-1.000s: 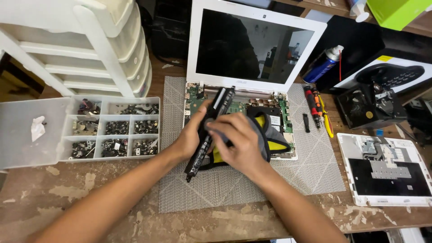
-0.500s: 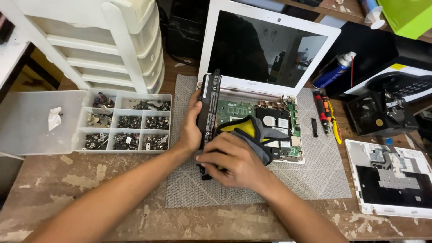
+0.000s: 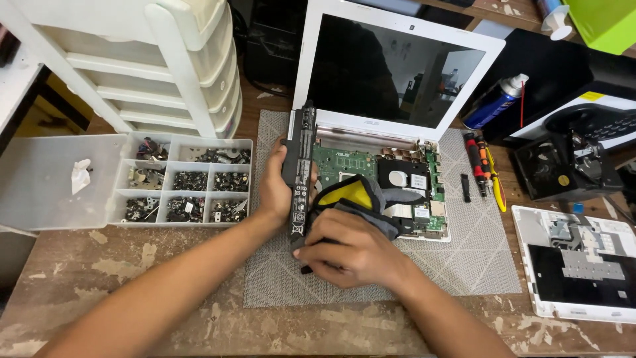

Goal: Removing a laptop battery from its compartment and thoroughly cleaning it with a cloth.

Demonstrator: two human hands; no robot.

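so the long black battery (image 3: 299, 174) is now stood upright over the mat's left edge, swung up from its earlier slant; left hand (image 3: 278, 189) grips it, right hand (image 3: 354, 255) pinches its lower end, beside the opened laptop (image 3: 391, 179)

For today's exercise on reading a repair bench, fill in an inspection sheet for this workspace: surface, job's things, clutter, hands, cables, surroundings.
Surface: worn wooden table with a grey cutting mat on it.
Job's things: long black laptop battery, held upright over the mat; yellow and grey cloth; opened white laptop with its green board exposed.
Clutter: clear parts organiser full of small metal parts; red and yellow screwdrivers; blue spray can; detached white laptop cover.
Hands: left hand grips the battery; right hand presses the cloth at its lower end.
Cables: nothing seen.
Surroundings: white plastic drawer unit; black fan part.
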